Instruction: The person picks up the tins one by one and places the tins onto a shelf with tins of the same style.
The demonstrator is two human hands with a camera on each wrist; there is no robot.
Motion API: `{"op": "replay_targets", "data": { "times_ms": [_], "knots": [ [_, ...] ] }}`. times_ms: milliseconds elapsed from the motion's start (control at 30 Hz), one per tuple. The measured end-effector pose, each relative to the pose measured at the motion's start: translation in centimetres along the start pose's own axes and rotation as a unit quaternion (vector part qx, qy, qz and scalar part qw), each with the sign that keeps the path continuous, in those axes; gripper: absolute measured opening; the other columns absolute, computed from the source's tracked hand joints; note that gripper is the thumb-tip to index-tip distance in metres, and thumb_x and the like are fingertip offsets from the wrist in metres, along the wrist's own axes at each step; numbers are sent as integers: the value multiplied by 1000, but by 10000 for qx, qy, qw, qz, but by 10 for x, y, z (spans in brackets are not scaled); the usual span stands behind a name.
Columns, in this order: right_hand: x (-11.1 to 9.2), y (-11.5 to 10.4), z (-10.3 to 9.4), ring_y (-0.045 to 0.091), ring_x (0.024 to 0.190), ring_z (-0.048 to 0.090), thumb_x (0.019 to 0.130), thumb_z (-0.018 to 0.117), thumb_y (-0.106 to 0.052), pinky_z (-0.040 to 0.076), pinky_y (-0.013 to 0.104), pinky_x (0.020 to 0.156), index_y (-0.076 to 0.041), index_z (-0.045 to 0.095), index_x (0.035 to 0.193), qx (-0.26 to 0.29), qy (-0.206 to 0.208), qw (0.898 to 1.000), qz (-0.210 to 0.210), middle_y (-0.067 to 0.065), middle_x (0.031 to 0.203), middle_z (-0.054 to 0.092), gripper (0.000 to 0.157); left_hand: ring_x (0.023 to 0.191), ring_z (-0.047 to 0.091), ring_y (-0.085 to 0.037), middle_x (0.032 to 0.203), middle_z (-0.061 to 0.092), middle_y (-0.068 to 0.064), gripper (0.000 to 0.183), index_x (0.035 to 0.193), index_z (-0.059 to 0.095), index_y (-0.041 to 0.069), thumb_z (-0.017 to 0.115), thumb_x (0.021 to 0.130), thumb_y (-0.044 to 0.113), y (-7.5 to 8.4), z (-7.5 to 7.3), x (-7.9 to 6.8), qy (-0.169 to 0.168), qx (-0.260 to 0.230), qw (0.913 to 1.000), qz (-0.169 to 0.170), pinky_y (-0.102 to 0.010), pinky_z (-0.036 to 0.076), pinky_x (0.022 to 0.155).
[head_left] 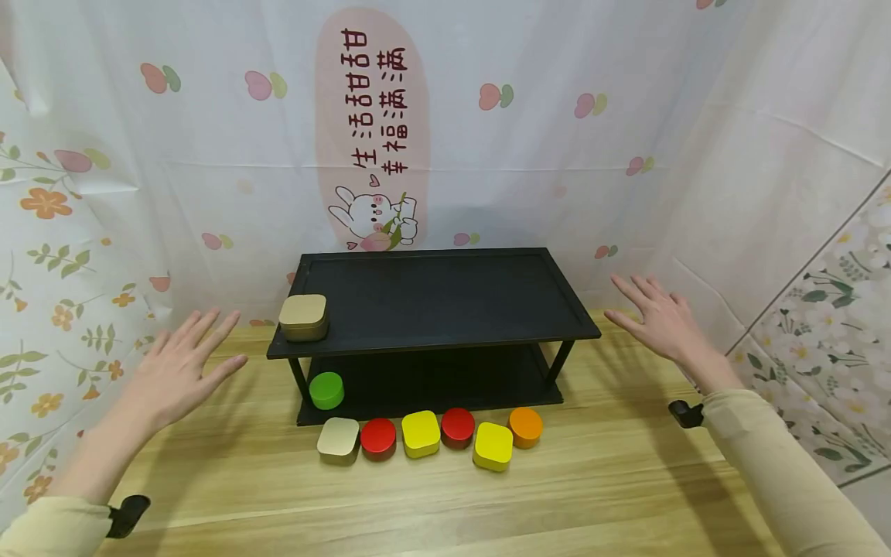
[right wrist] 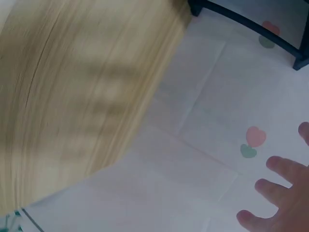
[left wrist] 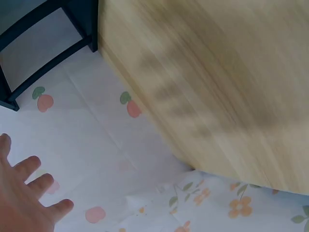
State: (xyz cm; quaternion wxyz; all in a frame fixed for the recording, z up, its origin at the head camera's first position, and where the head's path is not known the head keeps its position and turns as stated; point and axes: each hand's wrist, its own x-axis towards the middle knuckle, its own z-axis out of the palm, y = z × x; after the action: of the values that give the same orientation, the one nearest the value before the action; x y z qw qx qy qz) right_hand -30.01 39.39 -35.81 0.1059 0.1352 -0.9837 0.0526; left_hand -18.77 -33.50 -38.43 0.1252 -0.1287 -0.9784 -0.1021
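Note:
My left hand (head_left: 170, 375) hovers over the table to the left of a black two-tier shelf (head_left: 445, 302), fingers spread and holding nothing. On the other side, my right hand (head_left: 657, 321) is raised with its fingers extended, also bare. A beige rounded-square tin (head_left: 303, 317) sits on the top tier's left front corner. Below it, a green round tin (head_left: 326, 391) rests on the lower tier. In front of the shelf stand a beige square tin (head_left: 338, 441), a red round tin (head_left: 379, 439), a yellow square tin (head_left: 421, 434), another red tin (head_left: 458, 428), another yellow tin (head_left: 493, 446) and an orange round tin (head_left: 525, 427).
The shelf stands on a wood-grain table (head_left: 431, 510), close to the back wall. Patterned white sheeting (head_left: 230, 139) covers the walls behind and at both sides. Black straps (head_left: 128, 516) show at both wrists.

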Motion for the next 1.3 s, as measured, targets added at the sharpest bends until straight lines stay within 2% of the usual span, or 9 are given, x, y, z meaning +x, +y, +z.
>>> {"op": "replay_targets", "data": {
  "times_ms": [167, 267, 467, 700, 833, 967, 1133, 1233, 1300],
  "knots": [
    [-3, -4, 4, 60, 140, 36, 104, 52, -56, 36, 81, 98, -28, 21, 165, 391, 192, 9990, 123, 27, 165, 30, 75, 154, 21, -50, 168, 24, -24, 74, 166, 14, 26, 51, 106, 47, 3, 3, -2, 182, -154, 9997, 22, -77, 13, 123],
    [-6, -7, 7, 63, 135, 40, 105, 53, -52, 38, 82, 96, -28, 22, 165, 770, 375, 9962, 178, 28, 163, 32, 72, 153, 24, -50, 167, 26, -24, 73, 166, 16, 25, 52, 106, 46, 4, 4, -3, 292, -250, 9993, 11, -77, 15, 122],
    [-12, -14, 11, 59, 143, 35, 106, 52, -49, 31, 82, 108, -36, 23, 164, 1435, 683, 9865, 395, 28, 163, 34, 66, 151, 27, -53, 166, 29, -25, 67, 166, 20, 21, 50, 108, 39, 9, 7, -4, 504, -649, 9966, 39, -77, 23, 118],
    [-17, -29, 11, 53, 147, 34, 106, 52, -48, 30, 78, 114, -37, 27, 163, 1749, 1056, 9775, 517, 19, 165, 35, 63, 144, 32, -57, 165, 31, -24, 61, 166, 20, 25, 45, 111, 33, 19, 12, -10, 635, -1309, 9893, -66, -78, 31, 108],
    [-19, -38, 13, 50, 142, 44, 106, 56, -42, 38, 73, 111, -30, 34, 161, 1988, 1491, 9673, 506, 19, 159, 45, 61, 145, 29, -59, 166, 29, -25, 59, 166, 19, 28, 43, 111, 31, 27, 14, -14, 635, -1813, 9812, -169, -80, 25, 110],
    [-22, -47, 16, 47, 134, 53, 106, 58, -34, 47, 68, 104, -25, 39, 159, 2296, 1931, 9527, 491, 22, 150, 54, 57, 146, 27, -58, 166, 29, -24, 58, 165, 20, 28, 41, 112, 29, 35, 17, -15, 746, -2099, 9746, -222, -81, 22, 113],
    [-27, -55, 17, 43, 132, 56, 106, 58, -32, 50, 63, 102, -30, 42, 158, 2554, 2204, 9394, 605, 21, 148, 57, 54, 149, 26, -57, 168, 28, -22, 56, 165, 19, 33, 39, 112, 29, 45, 19, -16, 824, -2358, 9678, -331, -81, 20, 116],
    [-31, -58, 16, 40, 131, 57, 106, 59, -32, 55, 39, 103, -32, 43, 156, 2612, 2317, 9346, 684, 20, 146, 59, 53, 149, 28, -56, 167, 29, -21, 55, 164, 20, 36, 38, 113, 30, 50, 21, -16, 905, -2507, 9629, -428, -80, 20, 118],
    [-33, -60, 17, 39, 129, 58, 106, 60, -30, 52, 19, 100, -32, 45, 155, 2670, 2418, 9303, 687, 20, 145, 60, 52, 149, 30, -53, 166, 31, -21, 54, 164, 22, 36, 38, 113, 29, 53, 22, -17, 996, -2605, 9592, -455, -77, 22, 119]
  ]
}}
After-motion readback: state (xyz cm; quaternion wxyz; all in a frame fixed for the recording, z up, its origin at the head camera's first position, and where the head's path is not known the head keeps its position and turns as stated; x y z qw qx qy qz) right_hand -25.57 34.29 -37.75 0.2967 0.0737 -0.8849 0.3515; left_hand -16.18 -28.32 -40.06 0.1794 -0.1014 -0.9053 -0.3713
